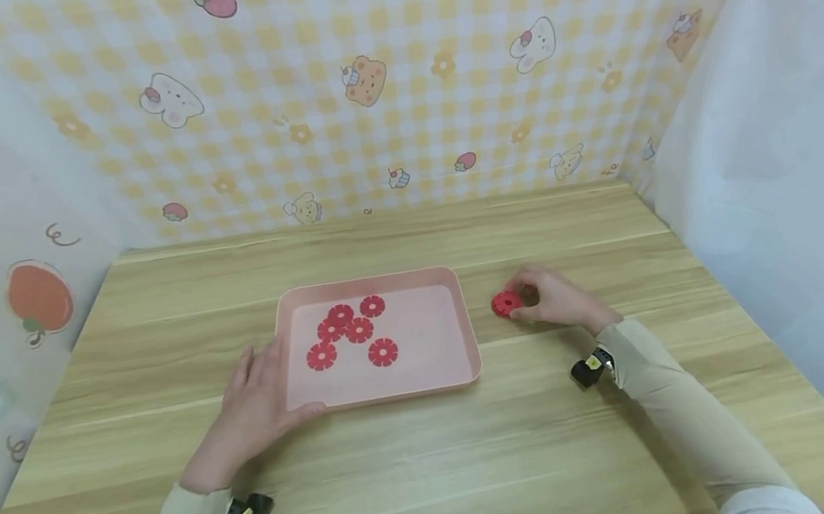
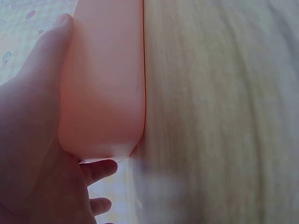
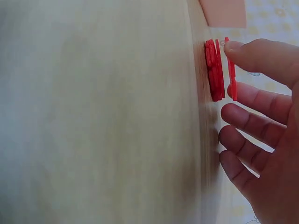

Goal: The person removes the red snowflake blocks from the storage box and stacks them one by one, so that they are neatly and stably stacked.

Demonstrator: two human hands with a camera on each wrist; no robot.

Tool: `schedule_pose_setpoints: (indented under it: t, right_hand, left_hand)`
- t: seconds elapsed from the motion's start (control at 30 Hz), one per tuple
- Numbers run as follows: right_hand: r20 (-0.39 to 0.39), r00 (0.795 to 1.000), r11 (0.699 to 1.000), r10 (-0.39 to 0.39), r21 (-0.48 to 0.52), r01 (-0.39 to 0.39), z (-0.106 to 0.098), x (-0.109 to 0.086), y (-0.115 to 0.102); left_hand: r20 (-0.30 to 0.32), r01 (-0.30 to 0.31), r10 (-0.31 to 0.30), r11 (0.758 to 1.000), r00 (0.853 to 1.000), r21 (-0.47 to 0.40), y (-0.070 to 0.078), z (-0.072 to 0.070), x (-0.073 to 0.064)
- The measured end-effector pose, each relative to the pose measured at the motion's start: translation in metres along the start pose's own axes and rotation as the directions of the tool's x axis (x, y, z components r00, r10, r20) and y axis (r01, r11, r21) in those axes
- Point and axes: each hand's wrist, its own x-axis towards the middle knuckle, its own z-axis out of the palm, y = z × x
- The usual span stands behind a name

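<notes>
My right hand (image 1: 555,299) pinches a red notched interlocking disc (image 3: 231,74) between thumb and index finger. Just under that disc, a small stack of similar red discs (image 3: 213,70) lies on the table, with a narrow gap between in the right wrist view. The other fingers of this hand are loosely bent. My left hand (image 1: 261,398) touches the near left corner of a pink tray (image 1: 396,395), its thumb stretched along the front wall and its fingers spread by the left side. Inside the tray lie several red notched discs (image 1: 383,352), a few overlapping towards the back left.
The wood-grain table (image 1: 435,472) carries the tray near its middle, and the stack is to the tray's right. A yellow checked backdrop (image 1: 413,123) rises behind the far edge. Pale sheets (image 1: 775,127) flank both sides. Each wrist wears a small black camera (image 1: 588,371).
</notes>
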Motion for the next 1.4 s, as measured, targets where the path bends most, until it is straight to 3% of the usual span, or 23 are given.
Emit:
schedule_pose_setpoints:
  t: [0.63,0.87,1.17,1.4]
  right_hand:
    - [0.024,1.0,1.0,0.002,-0.012,-0.002,0.002,0.003,0.001]
    - [0.008,0.999,0.999,0.031,0.013,-0.031,-0.004,0.006,-0.002]
    - [-0.012,1.0,1.0,0.004,0.031,-0.004,-0.012,0.025,-0.026]
    - [-0.016,0.996,0.995,-0.093,0.027,0.094,-0.014,0.042,-0.05]
  left_hand:
    - [-0.019,-0.011,0.011,1.0,1.0,0.002,0.0,-0.001,0.0]
    - [0.004,0.002,-0.002,1.0,1.0,-0.002,0.0,-0.001,0.0]
    - [0.007,0.012,-0.012,1.0,1.0,-0.013,0.0,-0.001,-0.001]
    - [0.003,0.005,-0.005,1.0,1.0,-0.004,0.002,-0.002,-0.001]
